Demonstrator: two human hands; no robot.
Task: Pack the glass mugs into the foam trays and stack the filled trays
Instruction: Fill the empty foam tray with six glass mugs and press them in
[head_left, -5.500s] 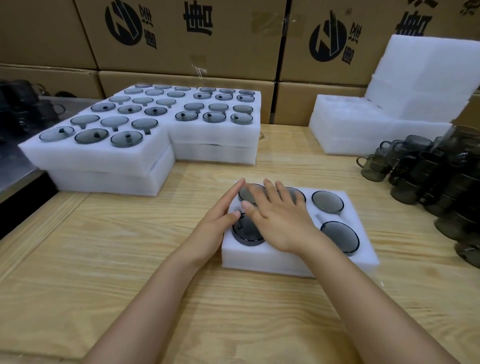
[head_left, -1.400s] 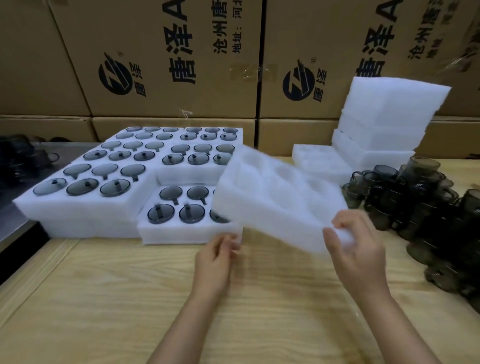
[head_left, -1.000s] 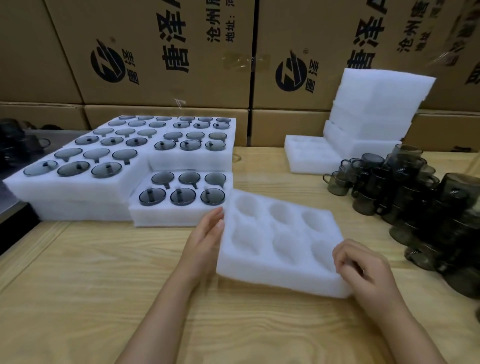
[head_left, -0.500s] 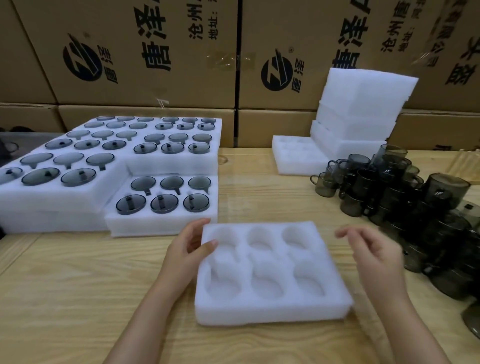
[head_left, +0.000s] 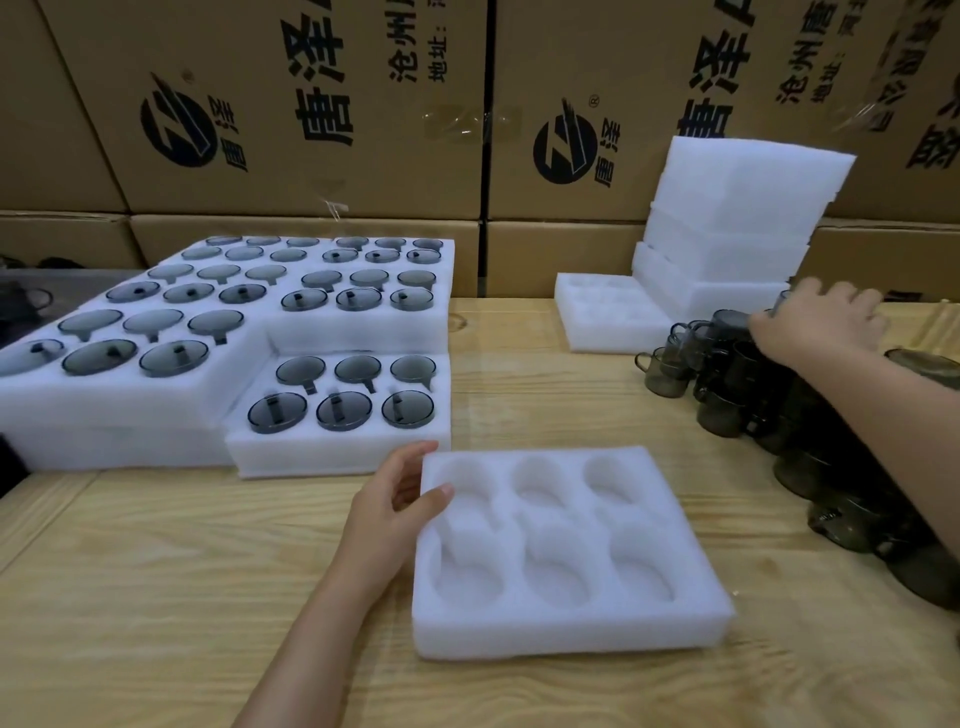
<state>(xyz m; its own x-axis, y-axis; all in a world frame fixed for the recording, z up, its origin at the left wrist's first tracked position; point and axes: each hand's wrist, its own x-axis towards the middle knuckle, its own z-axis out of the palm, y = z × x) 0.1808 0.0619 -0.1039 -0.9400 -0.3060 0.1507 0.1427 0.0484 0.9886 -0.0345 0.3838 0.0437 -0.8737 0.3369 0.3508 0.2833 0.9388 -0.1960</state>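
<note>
— Hands first: what had changed in the head view?
— Half a second earlier the right hand (head_left: 821, 325) had hovered beside the empty foam tray (head_left: 571, 631). Now it had gone to the right of the frame and lay over the glass mugs (head_left: 727, 400), fingers curled downward. Whether it already pinched one, I could not tell.
— And the left hand?
— The left hand (head_left: 395, 512) had stayed at the tray's upper-left corner, thumb on top and fingers round the edge, steadying it.
— The tray itself?
— It had been in the air about a second before. Now it lay flat on the wooden table (head_left: 156, 571), lower centre of the frame, with all six pockets bare.
— The one packed earlier?
— The filled foam tray (head_left: 337, 454) sat left of centre with six mugs in it, tucked against the stacked filled trays (head_left: 104, 441) at the left.
— Meaning?
— I judged that a fresh round had begun: tray placed, first mug being fetched, none seated yet. Spare foam trays (head_left: 727, 228) waited at upper right.
</note>
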